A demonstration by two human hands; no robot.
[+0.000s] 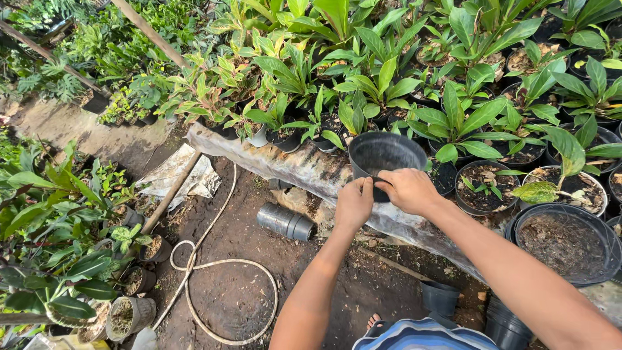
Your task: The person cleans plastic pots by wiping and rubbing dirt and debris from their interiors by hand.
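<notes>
Nearest the camera, small empty black plastic pots [440, 298] are standing on the bare soil, with a pale looped hose [214, 285] lying to their left. Further out, a stack of black pots [285, 221] is lying on its side. Above it, the left hand [354, 204] and right hand [408, 189] are each pinching the near rim of a round empty black plastic pot [382, 155], holding it over the plastic-covered ledge [304, 170]. Beyond, green potted plants [453, 123] are crowding the bed.

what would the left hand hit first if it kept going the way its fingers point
The left hand already grips the near rim of the empty black pot; straight on it would probably meet the pot's wall, though depth is unclear.
</notes>
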